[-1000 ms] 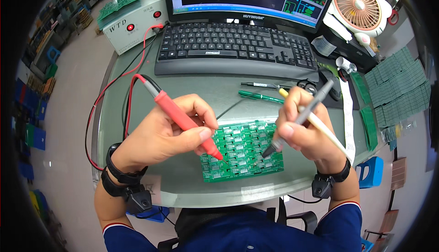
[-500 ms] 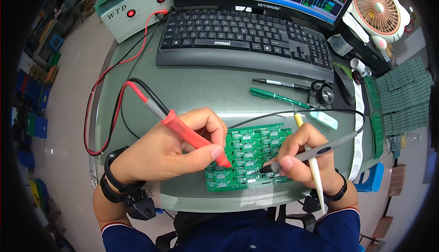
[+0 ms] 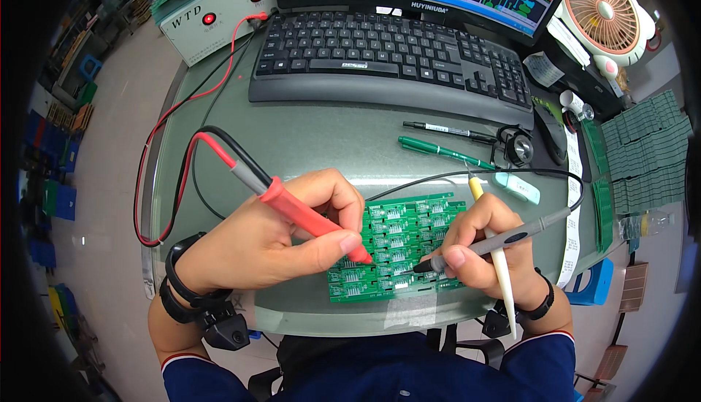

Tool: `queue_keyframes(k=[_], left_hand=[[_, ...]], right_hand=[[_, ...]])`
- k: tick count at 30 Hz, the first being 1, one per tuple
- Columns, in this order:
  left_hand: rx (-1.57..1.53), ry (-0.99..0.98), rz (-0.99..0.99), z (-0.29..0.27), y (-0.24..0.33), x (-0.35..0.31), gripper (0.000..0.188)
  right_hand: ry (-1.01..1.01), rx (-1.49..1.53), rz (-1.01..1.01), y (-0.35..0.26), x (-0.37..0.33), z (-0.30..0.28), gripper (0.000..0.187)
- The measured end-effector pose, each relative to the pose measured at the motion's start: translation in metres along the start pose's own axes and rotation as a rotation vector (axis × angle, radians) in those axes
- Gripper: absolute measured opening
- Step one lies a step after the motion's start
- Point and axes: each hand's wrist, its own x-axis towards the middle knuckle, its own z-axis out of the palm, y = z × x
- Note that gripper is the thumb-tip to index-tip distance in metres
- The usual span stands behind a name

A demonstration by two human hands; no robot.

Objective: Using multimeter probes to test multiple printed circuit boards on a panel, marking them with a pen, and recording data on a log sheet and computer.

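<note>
A green circuit board panel (image 3: 394, 238) lies near the table's front edge, made up of several small repeated boards. My left hand (image 3: 292, 234) is closed round a red test probe (image 3: 303, 212), its tip pointing down at the middle of the panel. Between the fingers of my right hand (image 3: 489, 245) is a grey test probe (image 3: 504, 240) with a dark tip over the panel's lower middle. That same hand also keeps a cream-coloured, pen-like tool (image 3: 504, 278) with a fine metal point. Whether either probe tip touches the board, I cannot tell.
A black keyboard (image 3: 387, 59) and monitor (image 3: 423, 0) stand behind. A white box (image 3: 219, 18) with red buttons feeds the red and black leads. Green pen (image 3: 445, 153), black pen (image 3: 449, 133), mouse (image 3: 549, 135) and stacked boards (image 3: 642, 154) lie to the right.
Both hands stay almost in place. The probe tips have shifted very slightly over the panel.
</note>
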Motion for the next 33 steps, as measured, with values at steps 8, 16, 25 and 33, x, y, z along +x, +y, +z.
queue_keyframes(k=[8,16,25,33], left_hand=[[-0.015,0.007,-0.019,0.0012,-0.0006,0.0008,0.016],[0.046,0.024,-0.002,0.0025,-0.0008,-0.0008,0.013],[0.045,-0.015,0.01,0.003,-0.0013,-0.0009,0.012],[-0.027,0.044,-0.052,0.0039,-0.0004,0.0033,0.015]], right_hand=[[0.048,0.031,0.002,-0.0021,-0.0005,-0.003,0.02],[0.09,0.012,-0.013,-0.0041,0.0005,-0.004,0.018],[0.015,-0.109,-0.02,-0.0016,-0.0007,-0.0076,0.021],[0.055,-0.15,-0.073,0.0052,0.0035,-0.0059,0.02]])
